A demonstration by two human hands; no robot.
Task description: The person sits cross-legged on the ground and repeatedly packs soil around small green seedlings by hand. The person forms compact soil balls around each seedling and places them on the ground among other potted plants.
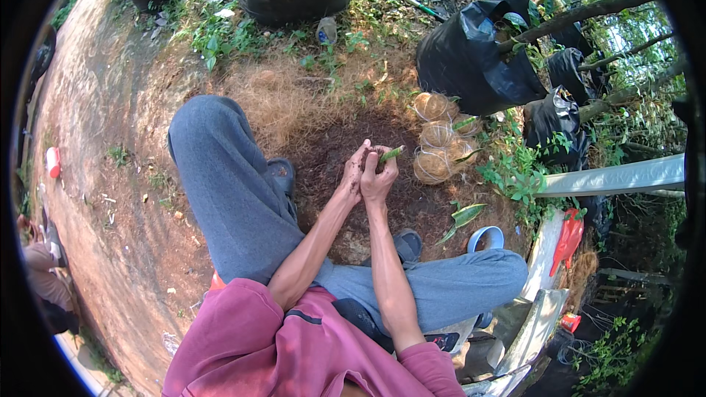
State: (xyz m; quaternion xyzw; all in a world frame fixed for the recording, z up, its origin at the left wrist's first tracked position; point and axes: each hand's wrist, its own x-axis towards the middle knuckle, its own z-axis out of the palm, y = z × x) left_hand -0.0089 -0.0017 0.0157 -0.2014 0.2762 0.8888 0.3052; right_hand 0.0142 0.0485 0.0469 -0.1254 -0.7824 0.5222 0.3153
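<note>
My left hand (351,174) and my right hand (379,177) are pressed together around a dark clump of soil, mostly hidden by the fingers. A short green leaf cutting (392,154) sticks out of the clump to the right. Soil clings to my left palm. Beneath both hands spreads loose dark soil (325,157). Just right of it, several coconut-fibre balls (434,164) tied with white string sit in a cluster, some with green cuttings poking out. Cut snake-plant leaf pieces (465,216) lie on the ground nearer my right knee.
A light-blue bowl (486,238) stands by my right knee. Loose coconut fibre (281,102) lies beyond the soil. Black planting bags (474,58) stand behind, with branches at right. A red bottle-like object (53,162) is far left, and a person (47,281) shows at the left rim.
</note>
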